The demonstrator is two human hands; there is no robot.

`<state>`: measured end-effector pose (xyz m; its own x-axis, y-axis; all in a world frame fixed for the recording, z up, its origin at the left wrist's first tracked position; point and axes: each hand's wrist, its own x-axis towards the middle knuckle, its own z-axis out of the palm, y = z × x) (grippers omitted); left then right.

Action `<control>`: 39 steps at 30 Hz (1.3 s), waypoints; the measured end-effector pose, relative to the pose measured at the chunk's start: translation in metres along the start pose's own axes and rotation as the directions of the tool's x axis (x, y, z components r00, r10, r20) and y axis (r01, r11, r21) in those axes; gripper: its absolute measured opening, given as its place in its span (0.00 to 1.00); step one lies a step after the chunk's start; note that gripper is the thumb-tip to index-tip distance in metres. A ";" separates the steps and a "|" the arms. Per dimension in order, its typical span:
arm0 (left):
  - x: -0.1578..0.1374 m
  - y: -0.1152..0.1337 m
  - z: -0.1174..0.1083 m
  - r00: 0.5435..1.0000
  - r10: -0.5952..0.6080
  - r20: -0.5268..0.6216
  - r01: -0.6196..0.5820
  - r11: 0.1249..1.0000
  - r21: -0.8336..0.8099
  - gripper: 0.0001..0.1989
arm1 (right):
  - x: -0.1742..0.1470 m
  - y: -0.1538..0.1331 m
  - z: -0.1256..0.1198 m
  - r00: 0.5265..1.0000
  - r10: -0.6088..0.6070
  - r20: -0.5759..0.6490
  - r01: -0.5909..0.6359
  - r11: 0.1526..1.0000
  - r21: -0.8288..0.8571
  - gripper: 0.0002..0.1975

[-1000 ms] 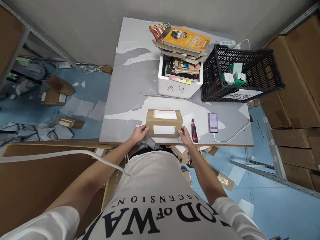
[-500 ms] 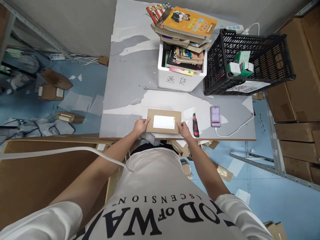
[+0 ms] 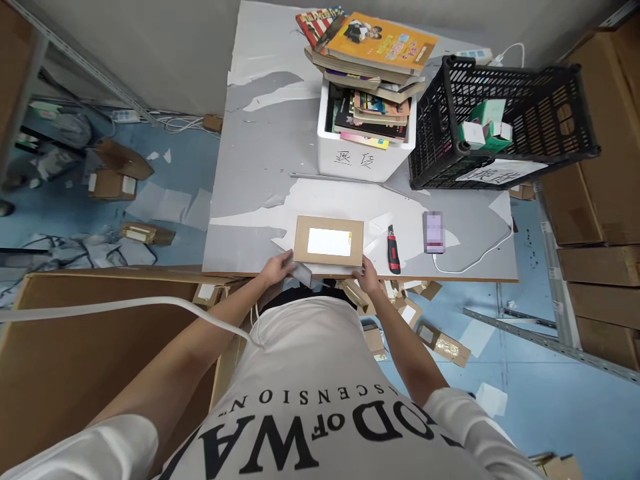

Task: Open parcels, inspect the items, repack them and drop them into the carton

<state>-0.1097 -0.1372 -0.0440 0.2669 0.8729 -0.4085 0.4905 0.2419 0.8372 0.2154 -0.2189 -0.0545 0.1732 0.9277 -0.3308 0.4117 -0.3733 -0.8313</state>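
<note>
A flat brown cardboard box (image 3: 304, 241) with a white label (image 3: 329, 242) lies on the grey table (image 3: 260, 153), close to its front edge. At the box's lower left corner is my left hand (image 3: 277, 268), its fingers closed against the corner. My right hand (image 3: 369, 275) pinches the lower right corner, thumb and fingers curled round it. A crumpled piece of greyish plastic (image 3: 303, 275) hangs over the table edge beside my left fingers. Just right of the right hand lies a red and black utility knife (image 3: 393, 251).
A phone (image 3: 433, 233) on a white cable lies to the right. Behind stand a white bin (image 3: 360, 162) heaped with books (image 3: 380, 43) and a black crate (image 3: 430, 133) holding small green boxes (image 3: 490, 123). A large open carton (image 3: 100, 360) is at my left; cardboard litters the floor.
Both hands have slid from the box's sides down to its lower corners. The box looks slightly tilted up at the near edge. The whole view has shifted a little.
</note>
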 end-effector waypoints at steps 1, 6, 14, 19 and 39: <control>-0.001 0.007 0.002 0.999 0.045 0.012 -0.045 0.998 0.048 0.28 | 0.002 -0.004 0.002 1.000 -0.018 -0.018 0.018 1.000 -0.007 0.30; 0.000 0.053 0.003 0.987 0.149 -0.058 -0.136 0.973 0.185 0.22 | 0.013 -0.042 -0.014 0.996 -0.048 -0.072 0.053 0.996 0.068 0.24; 0.020 0.091 0.002 0.950 0.057 -0.308 0.014 0.975 0.223 0.26 | 0.031 -0.082 -0.038 0.994 0.033 -0.102 -0.038 0.998 -0.053 0.20; 0.039 0.092 0.005 0.938 0.020 -0.345 0.062 0.972 0.225 0.28 | 0.053 -0.079 -0.039 0.995 0.088 -0.049 -0.091 0.995 -0.051 0.20; 0.019 0.111 0.027 0.813 0.514 -0.273 -0.242 0.725 0.645 0.22 | 0.046 -0.002 -0.106 0.925 0.324 -0.199 -0.379 0.740 -0.556 0.32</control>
<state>-0.0284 -0.1054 0.0315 0.2426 0.9498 0.1975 0.8261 -0.3090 0.4712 0.3174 -0.1762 -0.0209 0.4716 0.7355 -0.4865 0.7364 -0.6320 -0.2416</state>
